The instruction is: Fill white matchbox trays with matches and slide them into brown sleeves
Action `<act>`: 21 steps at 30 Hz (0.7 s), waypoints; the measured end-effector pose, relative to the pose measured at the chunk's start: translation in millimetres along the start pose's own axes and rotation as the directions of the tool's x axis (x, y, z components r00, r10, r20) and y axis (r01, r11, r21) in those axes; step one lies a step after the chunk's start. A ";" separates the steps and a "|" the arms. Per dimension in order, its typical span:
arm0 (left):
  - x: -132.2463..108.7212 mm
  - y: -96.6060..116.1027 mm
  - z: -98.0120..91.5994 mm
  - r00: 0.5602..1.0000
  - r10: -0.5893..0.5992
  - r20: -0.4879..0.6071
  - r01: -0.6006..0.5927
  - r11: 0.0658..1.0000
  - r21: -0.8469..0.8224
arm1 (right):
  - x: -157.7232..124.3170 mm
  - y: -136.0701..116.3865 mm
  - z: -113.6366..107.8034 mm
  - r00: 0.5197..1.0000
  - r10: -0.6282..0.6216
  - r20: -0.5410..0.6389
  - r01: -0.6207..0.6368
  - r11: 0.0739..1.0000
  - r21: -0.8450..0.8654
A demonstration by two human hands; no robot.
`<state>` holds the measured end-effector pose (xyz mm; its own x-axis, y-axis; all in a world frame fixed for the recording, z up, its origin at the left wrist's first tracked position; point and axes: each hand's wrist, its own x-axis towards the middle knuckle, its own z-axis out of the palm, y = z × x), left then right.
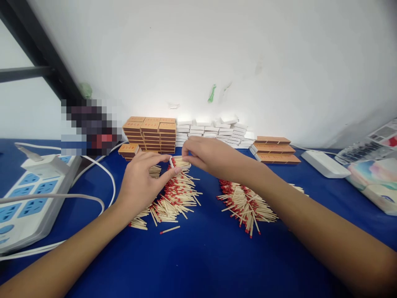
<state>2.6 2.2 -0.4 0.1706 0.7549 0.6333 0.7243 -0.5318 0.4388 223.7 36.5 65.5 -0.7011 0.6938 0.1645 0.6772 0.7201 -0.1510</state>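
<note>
My left hand (144,176) grips a small white matchbox tray (171,162) between thumb and fingers, above the left heap of matches (178,194). Red-headed matches lie in the tray, heads toward my left hand. From the right, my right hand (201,155) reaches over with curled fingers, its fingertips pinched at the plain ends of these matches. Part of the tray is hidden by the fingers and matches. A second heap of matches (248,207) lies under my right forearm, and one loose match (170,229) is in front of the left heap.
Orange-brown matchboxes (150,134) are stacked at the back left, white trays (211,132) behind my hands, and more matchbox sleeves (276,151) at the right. A power strip (40,198) with white cables is at the left. A white adapter (325,163) and tissue pack (375,184) are at the right.
</note>
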 end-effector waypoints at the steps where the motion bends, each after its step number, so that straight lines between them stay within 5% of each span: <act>1: 0.1 0.0 -0.4 1.000 -0.005 -0.003 0.005 1.000 0.001 | 0.6 3.4 -0.2 0.999 -0.002 -0.042 0.002 1.000 0.002; 6: 1.5 -0.9 -3.2 0.997 -0.061 -0.038 0.061 0.998 0.016 | 4.2 26.0 8.3 0.971 0.158 -0.178 -0.162 0.987 -0.006; 12: 1.9 -1.3 -3.9 0.994 -0.094 -0.057 0.095 0.995 0.025 | 8.3 51.6 35.5 0.941 0.328 0.086 -0.325 0.944 -0.051; 21: 1.6 -0.8 -3.0 0.996 -0.074 -0.054 0.075 0.997 0.013 | 8.2 52.3 38.0 0.923 0.358 0.144 -0.357 0.933 -0.032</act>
<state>0.3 2.7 2.1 0.0800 0.7704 0.6325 0.7436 -0.4687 0.4768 244.9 80.1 21.8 -0.4363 0.8988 -0.0425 0.8898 0.4240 -0.1688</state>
